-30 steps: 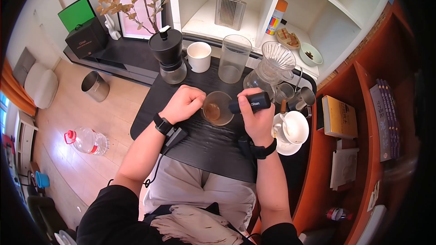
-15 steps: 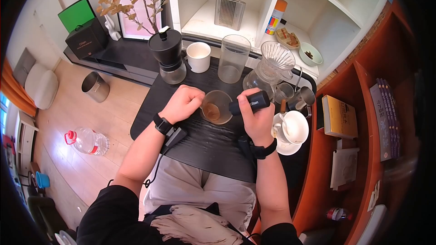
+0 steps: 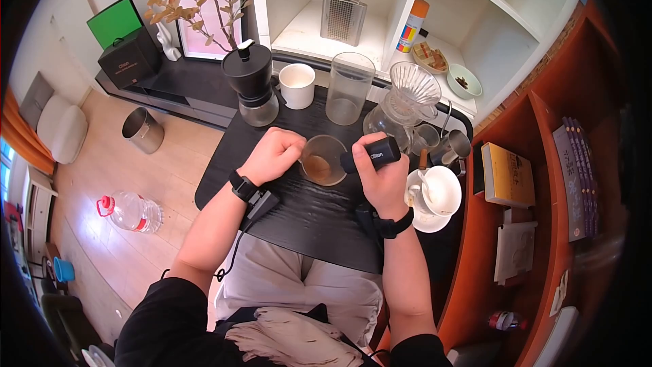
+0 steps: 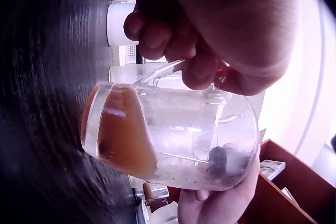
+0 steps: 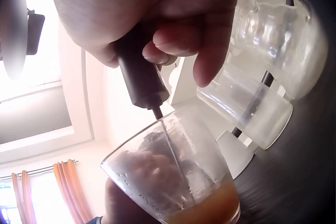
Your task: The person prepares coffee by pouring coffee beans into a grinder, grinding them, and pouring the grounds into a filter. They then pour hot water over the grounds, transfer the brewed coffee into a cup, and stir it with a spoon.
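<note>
My left hand (image 3: 275, 156) grips the handle of a clear glass mug (image 3: 327, 144), its fingers curled through the handle loop. A brown liquid (image 4: 126, 132) sits in the bottom of the mug, its surface slanted against the glass wall. In my right hand (image 3: 386, 180) is a black handheld milk frother (image 3: 379, 154), held by its thick body. From it a thin metal wand (image 5: 174, 155) runs down over the rim into the mug, its lower end at the liquid. The whisk tip is blurred by the liquid and glass.
Behind the mug stand a manual coffee grinder (image 3: 249, 81), a white cup (image 3: 297, 85), a tall glass (image 3: 350, 92) and a glass dripper (image 3: 415, 88) on a server. A white cup and saucer (image 3: 440, 190) and steel jugs (image 3: 454, 146) are to the right, near a wooden bookshelf (image 3: 468, 245).
The liquid's outline in the mug keeps shifting, and the mug has moved slightly left. The frother tips a little to the left; both hands keep their hold.
</note>
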The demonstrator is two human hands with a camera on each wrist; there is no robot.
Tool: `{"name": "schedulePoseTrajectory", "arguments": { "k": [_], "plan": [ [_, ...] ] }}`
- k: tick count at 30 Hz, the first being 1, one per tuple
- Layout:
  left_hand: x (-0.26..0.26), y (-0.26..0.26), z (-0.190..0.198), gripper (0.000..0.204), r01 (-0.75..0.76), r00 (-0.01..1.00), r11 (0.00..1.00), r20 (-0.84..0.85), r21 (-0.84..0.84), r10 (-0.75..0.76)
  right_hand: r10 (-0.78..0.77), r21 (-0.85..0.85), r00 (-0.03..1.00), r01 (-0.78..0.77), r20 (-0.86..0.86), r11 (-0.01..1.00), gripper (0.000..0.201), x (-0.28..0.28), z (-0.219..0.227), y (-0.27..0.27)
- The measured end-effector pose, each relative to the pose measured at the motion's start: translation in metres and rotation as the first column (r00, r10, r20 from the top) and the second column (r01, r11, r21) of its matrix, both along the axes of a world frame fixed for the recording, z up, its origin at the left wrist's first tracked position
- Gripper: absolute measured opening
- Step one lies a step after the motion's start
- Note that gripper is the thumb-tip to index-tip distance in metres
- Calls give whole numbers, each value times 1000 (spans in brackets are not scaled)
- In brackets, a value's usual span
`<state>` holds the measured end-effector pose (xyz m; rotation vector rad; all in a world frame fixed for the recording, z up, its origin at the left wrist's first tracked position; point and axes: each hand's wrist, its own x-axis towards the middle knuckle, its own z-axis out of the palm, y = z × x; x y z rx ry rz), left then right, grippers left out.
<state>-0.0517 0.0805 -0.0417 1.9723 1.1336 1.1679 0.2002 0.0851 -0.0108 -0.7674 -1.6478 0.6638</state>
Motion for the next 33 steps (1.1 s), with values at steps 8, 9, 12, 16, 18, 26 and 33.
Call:
{"name": "schedulePoseTrajectory", "arguments": {
  "k": [8, 9, 12, 16, 18, 26, 33],
  "plan": [
    [1, -1, 3, 23, 11, 1000, 1000, 16, 5, -11, 16, -16, 1000, -16, -10, 1000, 16, -1, -1, 0],
    [0, -1, 2, 22, 10, 1000, 1000, 6, 4, -10, -2, -16, 1000, 3, 28, 1000, 16, 0, -3, 1],
    [-1, 0, 3, 21, 8, 1000, 1000, -12, -2, -8, -1, -8, 1000, 0, -6, 1000, 16, -3, 1, 0],
    [-1, -1, 2, 29, 7, 999, 1000, -34, -14, -8, -1, -11, 1000, 1, 15, 1000, 17, -3, 0, -1],
    [0, -1, 2, 29, 0, 1000, 1000, -28, -10, 0, -21, 2, 1000, 21, 5, 1000, 18, -3, 0, -1],
    [-2, 0, 0, 25, 0, 1000, 1000, -30, -21, 0, -13, -8, 999, 13, 31, 1000, 18, -3, 1, -3],
    [-1, -1, 2, 24, -2, 1000, 1000, -16, -31, 1, -8, -5, 1000, 8, 0, 1000, 19, -4, 1, -2]
  ]
}}
